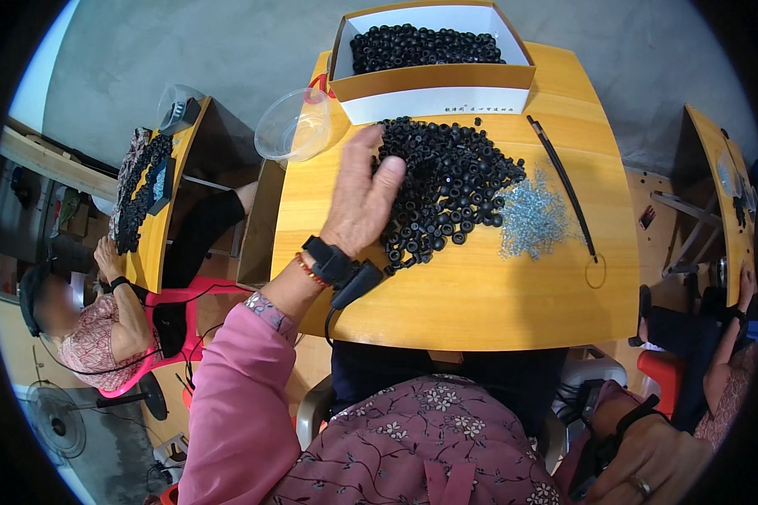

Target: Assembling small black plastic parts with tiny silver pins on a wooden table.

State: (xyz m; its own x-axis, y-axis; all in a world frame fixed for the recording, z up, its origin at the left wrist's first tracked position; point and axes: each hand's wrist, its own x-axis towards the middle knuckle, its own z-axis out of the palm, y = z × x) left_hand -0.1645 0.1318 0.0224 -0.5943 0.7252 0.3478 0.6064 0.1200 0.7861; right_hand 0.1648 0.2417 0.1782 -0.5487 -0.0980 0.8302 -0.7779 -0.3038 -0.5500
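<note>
My left hand [362, 194] is at the left edge of a heap of small round black parts [455, 181], which look hollow, like caps or beads. Its fingers point away from me and its thumb stands apart, with nothing seen in the grip; whether the palm's edge touches the heap cannot be made out. Right of the heap lies a patch of tiny clear or silvery pieces [535, 217]. My right hand [653, 463], wearing a ring, is low at the right, off the table and beside a strapped black device [598, 442]. Its fingertips are hidden.
At the table's far side stands an open box [446, 97] full of black parts. Left of it are a clear plastic tub [293, 126] and something red. A thin black rod [564, 185] with a wire loop lies at right. People sit at side tables left and right.
</note>
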